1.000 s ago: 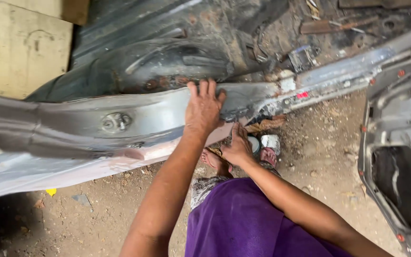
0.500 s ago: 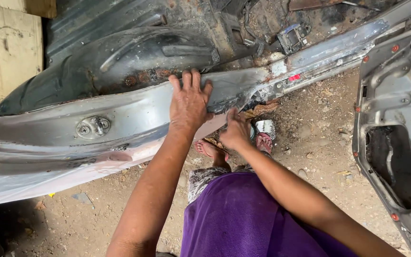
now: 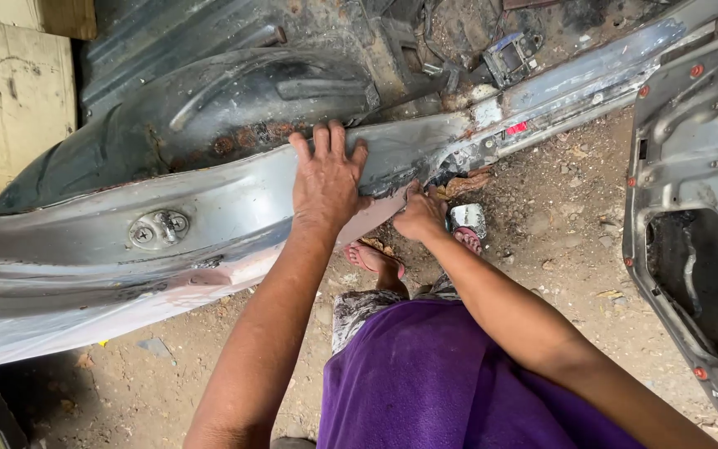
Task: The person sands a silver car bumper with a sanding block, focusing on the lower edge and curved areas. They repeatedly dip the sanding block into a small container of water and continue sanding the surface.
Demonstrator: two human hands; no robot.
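A long grey car body sill (image 3: 209, 208) runs across the view from lower left to upper right, with a bolted striker plate (image 3: 158, 229) on it. My left hand (image 3: 327, 179) lies flat on top of the sill, fingers spread. My right hand (image 3: 421, 214) is curled against the sill's rusted lower edge, just right of the left hand; whether it holds anything is hidden. Below are my feet in pink sandals (image 3: 373, 258) and a purple garment (image 3: 450, 374).
A stripped grey car door (image 3: 691, 208) stands open at the right. Behind the sill is a rusty wheel arch (image 3: 209, 108) and bare floor with loose parts. A small shiny metal piece (image 3: 467, 218) lies on the dirt ground. Wooden boards (image 3: 10, 91) sit at upper left.
The view has shifted slightly, so the sill and hands sit a little lower and left. Both hands stay on the same spots of the sill.
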